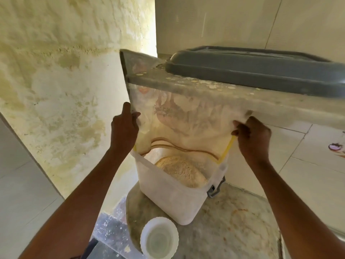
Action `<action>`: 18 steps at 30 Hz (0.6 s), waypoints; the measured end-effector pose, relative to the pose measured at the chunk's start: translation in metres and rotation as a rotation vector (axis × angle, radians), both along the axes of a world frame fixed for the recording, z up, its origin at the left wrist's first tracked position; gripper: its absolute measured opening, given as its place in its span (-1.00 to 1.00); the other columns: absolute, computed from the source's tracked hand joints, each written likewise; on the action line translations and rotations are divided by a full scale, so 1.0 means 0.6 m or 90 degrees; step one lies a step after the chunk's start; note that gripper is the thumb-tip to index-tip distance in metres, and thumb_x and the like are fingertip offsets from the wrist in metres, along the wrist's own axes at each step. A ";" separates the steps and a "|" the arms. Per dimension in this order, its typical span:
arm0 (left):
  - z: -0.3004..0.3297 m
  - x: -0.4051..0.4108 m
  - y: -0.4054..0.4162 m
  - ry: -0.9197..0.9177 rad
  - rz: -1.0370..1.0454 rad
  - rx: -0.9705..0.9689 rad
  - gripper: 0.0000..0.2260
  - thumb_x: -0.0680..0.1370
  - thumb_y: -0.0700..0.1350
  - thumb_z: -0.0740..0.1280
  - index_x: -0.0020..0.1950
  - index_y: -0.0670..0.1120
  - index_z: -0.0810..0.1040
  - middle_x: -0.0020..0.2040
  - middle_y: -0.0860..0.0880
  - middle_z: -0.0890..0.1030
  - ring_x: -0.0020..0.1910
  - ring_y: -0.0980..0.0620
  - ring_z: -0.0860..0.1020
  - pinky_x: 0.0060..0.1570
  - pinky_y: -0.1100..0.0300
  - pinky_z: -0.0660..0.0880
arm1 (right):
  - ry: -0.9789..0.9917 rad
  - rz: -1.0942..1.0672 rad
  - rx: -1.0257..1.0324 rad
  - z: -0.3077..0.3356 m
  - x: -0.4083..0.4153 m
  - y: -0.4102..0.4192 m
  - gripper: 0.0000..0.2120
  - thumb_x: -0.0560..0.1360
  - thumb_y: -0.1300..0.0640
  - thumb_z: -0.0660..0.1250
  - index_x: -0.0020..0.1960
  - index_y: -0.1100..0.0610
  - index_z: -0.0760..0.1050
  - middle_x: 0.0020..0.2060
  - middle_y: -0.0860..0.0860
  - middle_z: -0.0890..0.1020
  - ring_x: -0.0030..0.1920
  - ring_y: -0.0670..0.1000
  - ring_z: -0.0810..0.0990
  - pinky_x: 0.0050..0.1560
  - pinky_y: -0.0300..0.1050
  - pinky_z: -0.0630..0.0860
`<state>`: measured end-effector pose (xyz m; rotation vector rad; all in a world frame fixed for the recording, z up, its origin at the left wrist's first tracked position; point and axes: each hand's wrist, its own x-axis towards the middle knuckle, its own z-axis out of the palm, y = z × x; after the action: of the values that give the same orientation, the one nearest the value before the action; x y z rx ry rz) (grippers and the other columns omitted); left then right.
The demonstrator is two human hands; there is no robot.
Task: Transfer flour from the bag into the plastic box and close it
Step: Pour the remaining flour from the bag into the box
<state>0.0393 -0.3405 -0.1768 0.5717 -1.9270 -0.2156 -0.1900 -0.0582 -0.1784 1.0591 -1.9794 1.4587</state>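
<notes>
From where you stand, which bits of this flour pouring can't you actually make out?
- How much flour fills the plastic box: head view, the hanging bag and the cloudy wall hide it.
- The fingertips of the left hand and right hand: tucked behind the bag's edge.
- The grey lid: cut off by the right edge.

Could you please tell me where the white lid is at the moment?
The white lid lies at bottom centre of the head view, on the floor just in front of the plastic box.
</notes>
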 end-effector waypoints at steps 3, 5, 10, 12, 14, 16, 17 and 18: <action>0.010 0.000 -0.007 0.046 0.037 0.023 -0.89 0.65 -0.25 0.28 0.11 -0.25 0.38 -0.27 -0.23 0.64 -0.29 -0.36 0.64 -0.38 0.07 0.42 | -0.088 -0.066 -0.083 -0.003 -0.010 0.005 -0.70 0.63 0.20 0.33 -0.29 0.13 0.49 -0.34 0.12 0.64 -0.31 0.06 0.70 -0.20 0.17 0.66; 0.013 -0.002 -0.001 0.054 0.034 0.056 -0.81 0.64 -0.29 0.28 0.22 -0.24 0.35 -0.27 -0.20 0.64 -0.27 -0.35 0.65 -0.33 0.04 0.48 | -0.079 -0.088 -0.068 -0.019 -0.019 0.009 -0.64 0.63 0.18 0.32 -0.33 0.15 0.42 -0.36 0.16 0.62 -0.33 0.04 0.70 -0.25 0.10 0.66; 0.011 -0.003 0.013 0.069 -0.014 0.091 -0.67 0.61 -0.39 0.21 0.35 -0.20 0.26 -0.29 -0.08 0.50 -0.39 -0.15 0.60 -0.36 0.16 0.41 | -0.086 -0.059 -0.057 -0.024 -0.025 0.022 -0.69 0.64 0.16 0.33 -0.24 0.28 0.49 -0.32 0.15 0.65 -0.31 -0.10 0.70 -0.25 0.00 0.66; 0.007 -0.004 0.013 0.062 -0.027 0.099 -0.68 0.60 -0.41 0.16 0.33 -0.19 0.30 -0.31 -0.07 0.50 -0.47 0.04 0.51 -0.40 0.24 0.39 | -0.078 -0.070 -0.068 -0.023 -0.023 0.022 -0.70 0.65 0.17 0.30 -0.21 0.29 0.49 -0.32 0.16 0.64 -0.32 -0.09 0.68 -0.23 0.00 0.65; 0.004 -0.006 0.016 0.017 -0.027 0.090 -0.69 0.56 -0.43 0.12 0.19 -0.12 0.42 -0.29 -0.10 0.55 -0.48 0.11 0.45 -0.43 0.28 0.38 | -0.069 -0.041 -0.056 -0.018 -0.018 0.019 -0.70 0.65 0.23 0.28 -0.26 0.23 0.44 -0.34 0.16 0.61 -0.33 -0.10 0.69 -0.27 -0.01 0.64; 0.000 -0.008 0.018 -0.002 -0.009 0.114 -0.70 0.54 -0.41 0.15 -0.01 -0.07 0.57 -0.18 -0.07 0.67 -0.36 0.10 0.52 -0.19 0.19 0.55 | -0.032 -0.026 -0.057 -0.016 -0.014 0.014 -0.66 0.64 0.27 0.29 -0.31 0.16 0.37 -0.36 0.14 0.57 -0.33 -0.05 0.70 -0.32 0.02 0.63; -0.004 -0.010 0.018 0.003 0.000 0.131 -0.73 0.53 -0.37 0.19 -0.07 -0.08 0.62 -0.12 -0.05 0.70 -0.27 0.07 0.58 -0.03 0.10 0.58 | -0.031 -0.041 -0.074 -0.017 -0.015 0.013 -0.67 0.64 0.24 0.29 -0.30 0.15 0.38 -0.37 0.14 0.57 -0.33 -0.01 0.70 -0.32 0.04 0.64; -0.008 -0.011 0.019 0.014 0.008 0.143 -0.79 0.52 -0.32 0.24 -0.07 -0.11 0.65 -0.07 -0.05 0.71 -0.19 0.01 0.62 0.06 0.01 0.58 | -0.043 -0.055 -0.088 -0.017 -0.015 0.012 -0.69 0.64 0.22 0.29 -0.28 0.16 0.41 -0.36 0.15 0.59 -0.33 0.00 0.70 -0.30 0.06 0.65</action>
<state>0.0328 -0.3290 -0.1818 0.7259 -1.8903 -0.4324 -0.1990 -0.0510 -0.1884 0.8660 -1.9136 1.5793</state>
